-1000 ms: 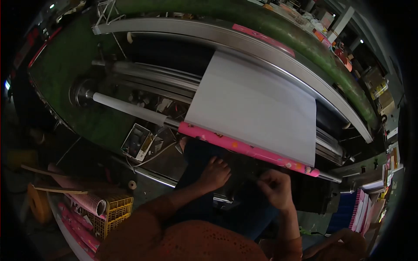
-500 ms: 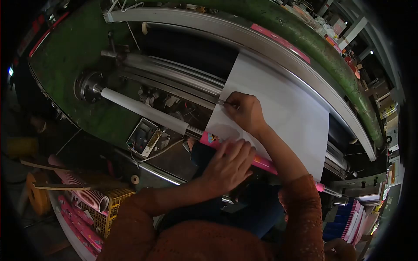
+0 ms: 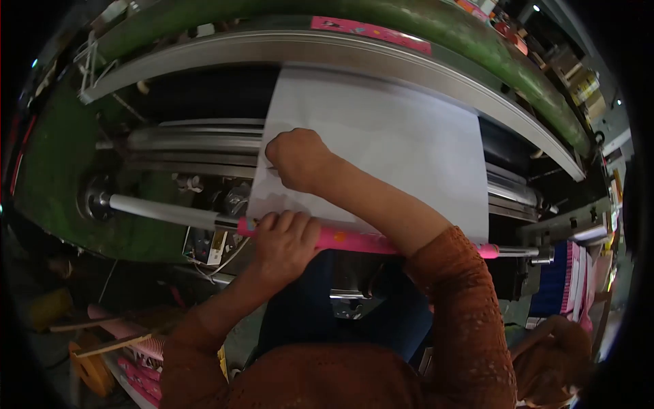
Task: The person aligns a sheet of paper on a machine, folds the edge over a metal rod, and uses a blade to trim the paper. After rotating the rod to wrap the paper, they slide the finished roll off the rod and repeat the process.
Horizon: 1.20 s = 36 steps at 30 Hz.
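Observation:
A wide white sheet (image 3: 381,136) comes from under the metal bar of a machine and runs down to a pink printed roll (image 3: 347,240) on a metal shaft. My left hand (image 3: 286,242) has its fingers wrapped over the left end of this roll. Above it, my right hand (image 3: 296,160) is closed at the left edge of the sheet. A small dark tip shows below its fingers, but what it holds is mostly hidden. Left of the pink roll, a white tube (image 3: 163,210) sits on the same shaft.
A long metal bar (image 3: 252,46) and a green roller (image 3: 225,15) cross the top. A box of small parts (image 3: 206,245) is under the shaft. Pink rolls (image 3: 139,378) lie at lower left. Another person's arm and sleeve (image 3: 555,354) show at lower right.
The view has shifted, so the machine sits lower and further left. My left hand has moved from hovering near the pink roll to gripping its left end. My right hand remains closed by the sheet's edge.

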{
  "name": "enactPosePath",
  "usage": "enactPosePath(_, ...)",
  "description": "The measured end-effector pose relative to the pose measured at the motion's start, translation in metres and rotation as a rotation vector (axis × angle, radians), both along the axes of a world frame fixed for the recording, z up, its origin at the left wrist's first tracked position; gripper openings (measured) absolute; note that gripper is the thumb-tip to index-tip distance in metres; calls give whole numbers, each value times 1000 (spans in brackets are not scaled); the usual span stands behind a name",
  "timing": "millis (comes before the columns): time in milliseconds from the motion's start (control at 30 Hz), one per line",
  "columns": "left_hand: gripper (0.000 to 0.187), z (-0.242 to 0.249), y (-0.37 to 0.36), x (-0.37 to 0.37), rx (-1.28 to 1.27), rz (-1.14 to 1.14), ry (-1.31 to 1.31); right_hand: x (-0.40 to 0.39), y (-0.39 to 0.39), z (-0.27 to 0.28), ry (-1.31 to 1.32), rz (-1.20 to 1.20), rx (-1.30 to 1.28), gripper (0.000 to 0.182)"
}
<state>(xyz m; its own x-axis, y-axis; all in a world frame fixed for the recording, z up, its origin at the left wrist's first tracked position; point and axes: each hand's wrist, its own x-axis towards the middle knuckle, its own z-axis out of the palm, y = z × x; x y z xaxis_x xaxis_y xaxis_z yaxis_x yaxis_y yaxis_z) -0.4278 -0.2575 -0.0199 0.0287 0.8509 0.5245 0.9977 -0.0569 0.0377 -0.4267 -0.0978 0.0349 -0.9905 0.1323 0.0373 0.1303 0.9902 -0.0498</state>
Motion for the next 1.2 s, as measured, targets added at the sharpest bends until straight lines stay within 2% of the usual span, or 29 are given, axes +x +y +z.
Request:
enactPosePath(133,23,-6,-1,-1,-90,67,106,97,48,-6,-1,-48,12,6)
enactPosePath(300,32,-9,2,-1,15,43,149,274,129,-6,19,-189,110,4)
enactPosePath(367,36,-8,1,0,41,21,144,345,165,6,-267,-421,214,4)
enactPosePath(433,41,-9,2,-2,31,23,163,389,169,30,-217,-540,409,4)
enactPosePath(500,40,-4,0,-2,-12,22,159,386,123,57,323,-503,249,7)
enactPosePath(533,39,-1,1,1,-69,25,146,376,92,62,553,-539,40,11)
enactPosePath(567,39,0,6,8,-64,2,156,371,70,55,684,-458,-63,12)
enactPosePath(667,37,2,25,39,-106,-38,159,357,30,14,745,-334,-225,15)
enactPosePath(733,36,11,58,95,-173,-86,111,361,19,-8,765,-465,-291,13)
enactPosePath(800,29,1,91,141,-147,-117,134,375,14,-17,819,-484,-337,11)
enactPosePath(867,20,-4,123,192,-102,-148,162,393,10,-21,854,-613,-449,11)
enactPosePath(933,10,-10,160,249,18,-156,216,414,10,-21,917,-661,-433,10)
enactPosePath(1000,5,-5,190,304,-2,-241,149,437,11,-21,976,-702,-416,10)
enactPosePath(1067,15,-15,225,361,-236,-234,5,464,12,-23,1115,-897,-524,11)
enactPosePath(1133,16,-12,248,395,-15,-218,109,485,19,-28,1233,-969,-507,8)
enactPosePath(1200,18,-19,261,422,105,-453,-81,484,24,-16,1413,-914,-550,5)
